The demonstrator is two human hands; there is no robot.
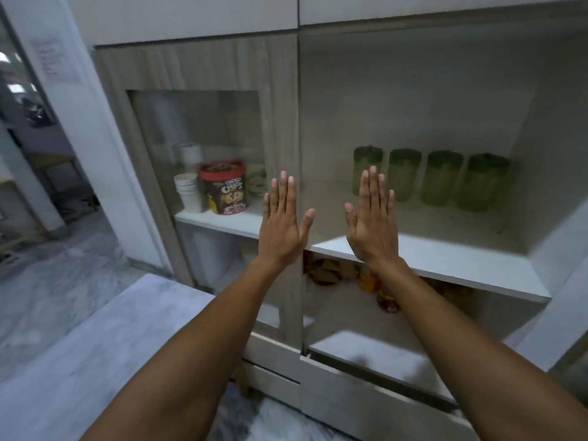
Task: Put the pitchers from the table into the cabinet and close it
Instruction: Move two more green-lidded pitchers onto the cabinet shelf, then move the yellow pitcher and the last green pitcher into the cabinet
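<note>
The 4 green pitchers [429,179] beyond the right hand [372,224] are blurred; handles and spouts cannot be resolved. The right wrist hides part of the items on the lower shelf [337,272], which stay unidentifiable. Left of the left hand [281,224], the glazed door [197,148] dims its upper contents. Both forearms are cut by the bottom edge.

Both bare forearms reach forward and upward, roughly parallel. The left hand [281,224] and right hand [372,224] are raised flat, fingers straight and together, thumbs spread toward each other, holding nothing.
</note>
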